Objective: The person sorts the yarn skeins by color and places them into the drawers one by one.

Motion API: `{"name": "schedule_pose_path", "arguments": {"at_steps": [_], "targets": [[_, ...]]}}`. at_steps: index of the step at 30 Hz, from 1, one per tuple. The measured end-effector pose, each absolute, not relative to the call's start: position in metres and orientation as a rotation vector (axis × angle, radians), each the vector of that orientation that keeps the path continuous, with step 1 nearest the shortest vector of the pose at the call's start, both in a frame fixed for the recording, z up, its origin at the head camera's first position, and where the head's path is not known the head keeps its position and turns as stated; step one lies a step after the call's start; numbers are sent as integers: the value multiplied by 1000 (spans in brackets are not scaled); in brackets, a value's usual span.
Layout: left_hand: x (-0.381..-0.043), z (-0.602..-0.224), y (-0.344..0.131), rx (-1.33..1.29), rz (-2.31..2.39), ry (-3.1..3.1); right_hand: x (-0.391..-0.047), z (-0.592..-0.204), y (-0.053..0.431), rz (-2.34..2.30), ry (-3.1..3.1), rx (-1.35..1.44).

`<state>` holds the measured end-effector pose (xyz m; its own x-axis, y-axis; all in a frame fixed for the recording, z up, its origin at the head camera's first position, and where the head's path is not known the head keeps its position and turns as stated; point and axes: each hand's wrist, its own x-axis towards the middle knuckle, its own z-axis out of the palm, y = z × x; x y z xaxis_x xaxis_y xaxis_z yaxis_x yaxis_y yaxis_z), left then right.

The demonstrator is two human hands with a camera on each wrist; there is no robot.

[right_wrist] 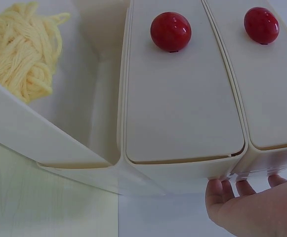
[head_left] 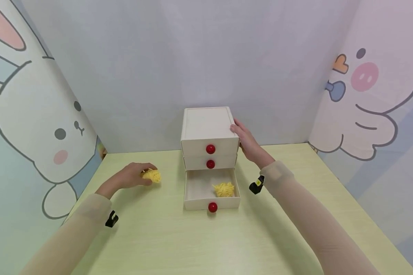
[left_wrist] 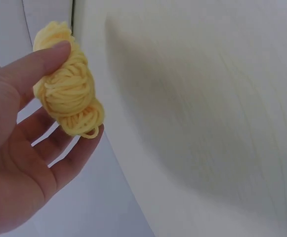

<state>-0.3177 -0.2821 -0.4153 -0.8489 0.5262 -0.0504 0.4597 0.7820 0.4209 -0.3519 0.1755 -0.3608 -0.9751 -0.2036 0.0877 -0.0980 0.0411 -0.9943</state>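
Note:
My left hand (head_left: 132, 176) pinches a small yellow skein of yarn (head_left: 152, 175) between thumb and fingers, just above the table to the left of a white three-drawer box (head_left: 208, 124). The left wrist view shows this yarn (left_wrist: 68, 91) wound in a bundle, the thumb across it. My right hand (head_left: 248, 143) rests against the box's upper right side; its fingertips touch the side wall in the right wrist view. The bottom drawer (head_left: 197, 185) is pulled out, and a second yellow skein (head_left: 224, 189) lies in its right part. Both upper drawers are closed.
Each drawer has a round red knob (head_left: 212, 207). The box stands near the back of a pale wood table (head_left: 151, 236), before a plain light curtain (head_left: 141, 76). Cartoon-printed panels flank the table, a rabbit (head_left: 41, 126) on the left and a pig (head_left: 382, 49) on the right.

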Motion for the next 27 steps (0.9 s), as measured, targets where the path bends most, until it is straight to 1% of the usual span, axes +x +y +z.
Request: {"name": "schedule_pose_path", "arguments": {"at_steps": [6, 17, 27], "targets": [[-311, -403, -265, 790, 584, 2792, -353, -361, 176, -2106, 2203, -308], [-295, -381, -236, 949, 607, 2762, -353, -361, 175, -2121, 2192, -310], [-287, -372, -213, 1021, 633, 2741, -351, -359, 174, -2124, 2190, -291]]}}
